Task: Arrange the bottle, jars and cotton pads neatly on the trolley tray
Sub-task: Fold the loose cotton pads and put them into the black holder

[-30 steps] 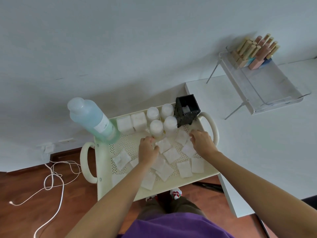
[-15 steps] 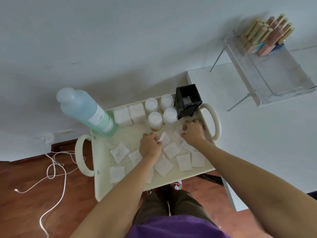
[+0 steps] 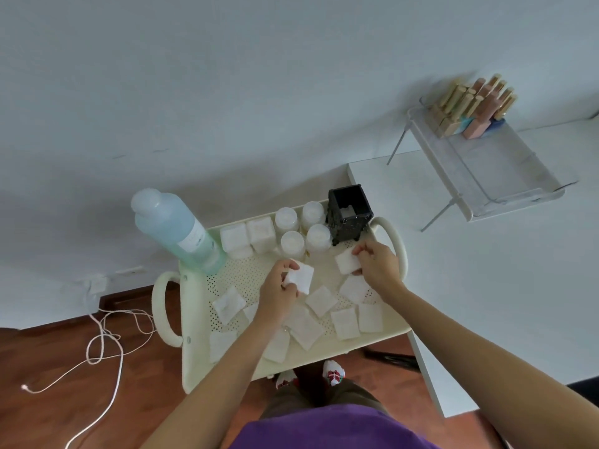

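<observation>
Starting at the left, our tall clear plastic bottle of pale blue liquid stands upright in the far left corner of the cream perforated trolley tray, tucked against the rim, probably so it is out of the way of our hands. Beside it along the back edge sit two square white-lidded jars, then four round white-lidded jars bunched in a two-by-two block; what they contain we cannot tell through the lids. The back row looks sorted already.

In front, square white cotton pads lie loose at odd angles across the tray floor, some overlapping near our left forearm. Our left hand has its grip pinched on one cotton pad, lifted clear of the floor. Our right hand pinches a second pad between thumb and fingertips, just in front of the black square mesh holder.

That holder stands open-topped in the far right corner and something pale shows inside, likely pads already dropped in. We judge the held pads are bound there, with most of the pads yet to be gathered.

To the right, a white table carries a clear acrylic rack.
</observation>
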The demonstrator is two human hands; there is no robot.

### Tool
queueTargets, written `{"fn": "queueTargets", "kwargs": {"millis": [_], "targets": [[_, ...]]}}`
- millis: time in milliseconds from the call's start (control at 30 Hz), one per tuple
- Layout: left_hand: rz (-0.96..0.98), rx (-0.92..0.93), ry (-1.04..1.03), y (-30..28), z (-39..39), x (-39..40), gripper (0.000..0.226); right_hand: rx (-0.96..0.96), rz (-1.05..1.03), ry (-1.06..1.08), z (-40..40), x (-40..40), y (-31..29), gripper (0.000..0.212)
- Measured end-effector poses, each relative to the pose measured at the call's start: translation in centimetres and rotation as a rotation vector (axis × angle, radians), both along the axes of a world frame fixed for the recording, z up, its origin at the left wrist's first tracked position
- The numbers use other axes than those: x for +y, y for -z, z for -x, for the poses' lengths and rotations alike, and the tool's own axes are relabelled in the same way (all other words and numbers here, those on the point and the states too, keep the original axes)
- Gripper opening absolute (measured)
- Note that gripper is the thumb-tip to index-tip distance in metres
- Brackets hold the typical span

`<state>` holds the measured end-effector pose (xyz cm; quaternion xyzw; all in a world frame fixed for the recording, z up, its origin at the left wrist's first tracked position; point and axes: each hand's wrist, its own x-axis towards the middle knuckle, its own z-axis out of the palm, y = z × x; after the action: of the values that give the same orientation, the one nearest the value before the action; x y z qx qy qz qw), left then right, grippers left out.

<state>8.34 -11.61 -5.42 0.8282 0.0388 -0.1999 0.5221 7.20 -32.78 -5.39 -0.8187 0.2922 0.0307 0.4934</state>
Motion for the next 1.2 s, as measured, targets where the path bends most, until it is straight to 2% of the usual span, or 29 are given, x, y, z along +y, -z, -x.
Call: {"fn": "queueTargets", "kwargs": {"millis": [100, 233, 433, 567, 700, 800, 933, 1000, 1200], "targets": [[0.116, -0.049, 0.067, -2.5, -0.6, -0.3, 0.033, -0.128, -0.056, 0.005, -0.3, -0.6, -2.8, 0.032], [0.217, -0.08, 0.017, -5.6, -2.9, -2.3, 0.02, -0.27, -0.079, 0.009, -1.3, -1.9, -7.0, 0.01], [0.022, -0.344, 0.106, -7.5, -7.3, -7.1, 0.022, -0.32, 0.088, -0.025, -3.5, -4.1, -8.9, 0.02], [-0.023, -0.322, 0.137, -7.2, -9.5, -10.2, 0.013, -0.313, 0.121, 0.012, -4.7, -5.2, -8.8, 0.02], [-0.098, -0.329, 0.114, -5.9, -10.7, -12.3, 0.011, -0.282, 0.127, 0.017, -6.0, -6.0, -8.4, 0.009], [-0.297, -0.344, 0.153, -4.9, -10.9, -12.8, 0.015, -0.276, 0.163, -0.048, -7.0, -6.6, -8.2, 0.015], [-0.53, -0.489, 0.271, -4.2, -10.7, -12.7, 0.016, -0.244, 0.227, -0.19, -8.2, -6.9, -8.1, 0.017], [-0.53, -0.55, 0.27, -4.3, -10.4, -12.4, 0.017, -0.214, 0.246, -0.266, -8.9, -6.7, -8.0, 0.017], [-0.312, -0.656, 0.101, -4.9, -7.8, -8.7, 0.019, -0.1, 0.381, -0.528, -11.0, -5.3, -7.3, 0.011]]}}
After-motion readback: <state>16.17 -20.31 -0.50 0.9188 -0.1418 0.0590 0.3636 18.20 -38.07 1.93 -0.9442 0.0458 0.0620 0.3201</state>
